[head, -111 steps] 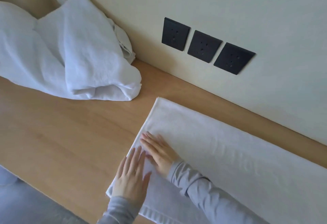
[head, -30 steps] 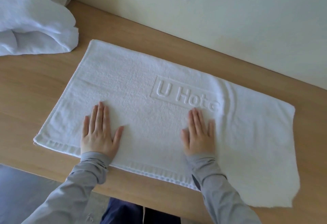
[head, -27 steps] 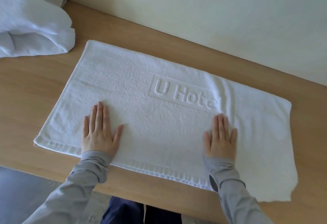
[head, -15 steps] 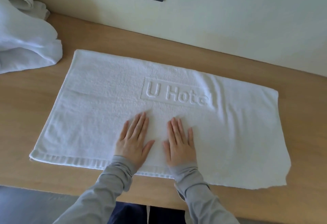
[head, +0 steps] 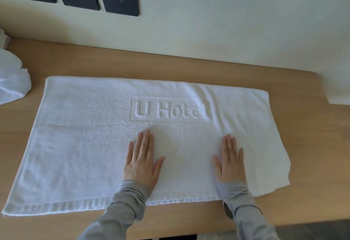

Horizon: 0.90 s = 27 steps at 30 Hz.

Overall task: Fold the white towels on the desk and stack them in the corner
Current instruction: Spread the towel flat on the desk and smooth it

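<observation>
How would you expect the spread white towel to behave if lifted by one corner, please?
Probably floppy: the towel wrinkles near its right end, so it should sag and drape. Its thick pile and embossed lettering suggest it is fairly heavy for cloth. Pushed, it would likely bunch on the desk.

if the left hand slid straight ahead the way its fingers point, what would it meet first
The left hand lies flat on the white towel, fingers pointing toward the wall. Sliding on, it would probably first cross the embossed U Hotel lettering, near the U.
</observation>
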Motion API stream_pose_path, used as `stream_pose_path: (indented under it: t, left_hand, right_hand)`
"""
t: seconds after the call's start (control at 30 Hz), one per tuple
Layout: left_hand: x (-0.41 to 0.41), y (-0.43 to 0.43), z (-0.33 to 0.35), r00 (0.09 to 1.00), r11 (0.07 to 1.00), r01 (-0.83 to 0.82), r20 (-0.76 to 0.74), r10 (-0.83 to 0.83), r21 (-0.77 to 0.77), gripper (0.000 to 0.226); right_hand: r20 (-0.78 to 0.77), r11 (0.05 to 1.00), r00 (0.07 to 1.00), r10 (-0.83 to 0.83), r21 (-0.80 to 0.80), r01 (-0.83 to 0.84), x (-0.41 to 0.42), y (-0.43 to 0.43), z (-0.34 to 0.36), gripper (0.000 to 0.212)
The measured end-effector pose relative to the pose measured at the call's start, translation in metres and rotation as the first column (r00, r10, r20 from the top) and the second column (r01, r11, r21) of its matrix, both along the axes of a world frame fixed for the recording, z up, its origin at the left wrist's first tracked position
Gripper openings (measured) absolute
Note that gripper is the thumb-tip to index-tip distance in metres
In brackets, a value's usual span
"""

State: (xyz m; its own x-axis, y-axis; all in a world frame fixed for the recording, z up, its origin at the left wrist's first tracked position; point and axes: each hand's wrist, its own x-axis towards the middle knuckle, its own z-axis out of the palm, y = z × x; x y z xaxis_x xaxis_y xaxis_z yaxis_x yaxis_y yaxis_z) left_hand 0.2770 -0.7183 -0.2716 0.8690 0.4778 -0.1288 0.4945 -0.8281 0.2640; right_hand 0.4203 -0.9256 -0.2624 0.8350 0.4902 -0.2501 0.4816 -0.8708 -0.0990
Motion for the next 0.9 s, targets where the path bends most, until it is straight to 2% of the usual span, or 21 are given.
stream_pose_path:
  t: [0.07,0.13,0.23,0.27,0.37,0.47,0.63,0.77,0.83,0.9]
  left_hand:
    - [0.026,-0.009,0.006,0.999,1.0,0.028,0.04,-0.028,-0.007,0.07]
    - [0.054,-0.019,0.009,0.998,0.999,0.032,0.052,-0.032,0.003,0.067]
    - [0.088,-0.027,0.003,0.999,0.999,-0.02,0.027,0.019,0.032,0.063]
    - [0.094,-0.028,-0.002,0.999,0.999,-0.039,0.019,0.038,0.029,0.063]
    - [0.098,-0.027,-0.014,0.998,0.997,-0.065,0.003,0.065,0.047,0.071]
    - [0.097,-0.027,-0.014,0.998,0.995,-0.066,-0.006,0.067,0.075,0.071]
    - [0.097,-0.029,-0.012,0.997,0.993,-0.072,-0.016,0.074,0.095,0.072]
    - [0.099,-0.031,-0.008,0.995,0.988,-0.091,-0.034,0.096,0.126,0.072]
    - [0.1,-0.031,-0.008,0.994,0.986,-0.092,-0.045,0.099,0.136,0.071]
    - [0.1,-0.031,-0.008,0.993,0.986,-0.093,-0.059,0.102,0.14,0.071]
  right_hand:
    - [-0.016,0.976,0.978,0.209,0.059,-0.207,-0.005,0.028,-0.001,0.056]
    - [-0.018,0.932,0.933,0.361,0.048,-0.36,0.0,0.055,-0.002,0.055]
    - [0.057,0.898,0.897,0.439,-0.007,-0.44,0.023,0.083,-0.001,0.061]
    - [0.029,0.888,0.888,0.46,-0.028,-0.459,0.034,0.087,-0.003,0.06]
    - [0.024,0.824,0.824,0.566,0.026,-0.566,0.069,0.073,-0.013,0.058]
    - [0.035,0.85,0.851,0.524,0.04,-0.525,0.106,0.041,-0.014,0.059]
    - [0.055,0.966,0.964,0.259,-0.028,-0.258,0.184,-0.035,-0.012,0.061]
    - [0.065,0.995,0.993,0.098,-0.003,-0.098,0.21,-0.043,-0.005,0.061]
    - [0.091,0.978,0.983,0.161,0.116,-0.171,0.196,-0.01,-0.002,0.062]
    - [0.095,0.889,0.909,0.406,0.187,-0.417,0.169,0.039,-0.003,0.06]
